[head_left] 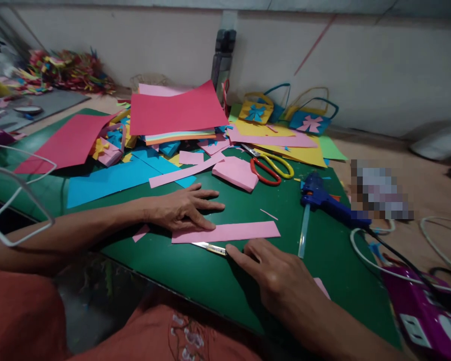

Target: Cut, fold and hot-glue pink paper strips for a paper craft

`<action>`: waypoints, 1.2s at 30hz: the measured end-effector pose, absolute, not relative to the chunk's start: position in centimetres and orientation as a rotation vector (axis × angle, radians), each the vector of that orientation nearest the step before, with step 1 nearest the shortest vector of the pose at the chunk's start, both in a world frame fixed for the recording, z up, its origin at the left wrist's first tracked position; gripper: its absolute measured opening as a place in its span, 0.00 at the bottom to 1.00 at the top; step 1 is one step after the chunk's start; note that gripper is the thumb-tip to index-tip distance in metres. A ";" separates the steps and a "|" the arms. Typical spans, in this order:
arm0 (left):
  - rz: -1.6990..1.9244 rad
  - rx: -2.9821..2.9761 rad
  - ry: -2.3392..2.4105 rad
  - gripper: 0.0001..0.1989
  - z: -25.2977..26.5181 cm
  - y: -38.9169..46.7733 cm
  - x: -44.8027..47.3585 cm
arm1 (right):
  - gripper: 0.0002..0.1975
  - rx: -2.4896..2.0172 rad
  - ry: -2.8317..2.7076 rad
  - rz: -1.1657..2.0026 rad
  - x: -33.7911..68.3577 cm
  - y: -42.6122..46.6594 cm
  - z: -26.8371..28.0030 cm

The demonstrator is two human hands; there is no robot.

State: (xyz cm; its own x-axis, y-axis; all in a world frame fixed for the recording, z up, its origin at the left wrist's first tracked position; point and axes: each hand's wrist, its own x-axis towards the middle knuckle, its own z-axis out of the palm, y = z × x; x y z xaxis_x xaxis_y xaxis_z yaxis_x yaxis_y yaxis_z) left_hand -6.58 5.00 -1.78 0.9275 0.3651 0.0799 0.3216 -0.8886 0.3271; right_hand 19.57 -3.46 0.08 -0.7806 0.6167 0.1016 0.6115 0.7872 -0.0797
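A pink paper strip point(244, 231) lies lengthwise on the green board point(195, 271). My left hand point(186, 206) rests flat, fingers spread, with its thumb side pressing on the strip's left end. Just below the strip's lower edge is a craft knife point(212, 248), its blade pointing left. My right hand point(272, 263) grips it with the index finger stretched along the top; most of the handle is hidden in the palm. A thin pink sliver point(268, 214) lies above the strip, and a small pink scrap point(141, 232) sits left of it.
Red-and-yellow scissors point(272, 168), a folded pink paper piece point(235, 173) and a blue glue gun point(332, 203) lie beyond my hands. Behind are stacked coloured sheets point(178, 110) and small paper bags point(310, 122). A purple power strip point(417, 306) and cables are at right.
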 end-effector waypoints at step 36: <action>0.237 2.938 0.499 0.13 -2.0 4.2 -6.4 | 0.25 -0.955 -2.934 0.358 15.7 -5.1 -0.1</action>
State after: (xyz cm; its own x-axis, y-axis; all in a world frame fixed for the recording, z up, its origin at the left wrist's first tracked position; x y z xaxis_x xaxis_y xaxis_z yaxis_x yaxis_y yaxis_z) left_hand -6.37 4.21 -1.95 0.9320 0.3385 0.1294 0.3145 -0.9330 0.1750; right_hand 15.71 -5.08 -0.09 -0.8106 0.5844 -0.0376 0.5763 0.7847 -0.2283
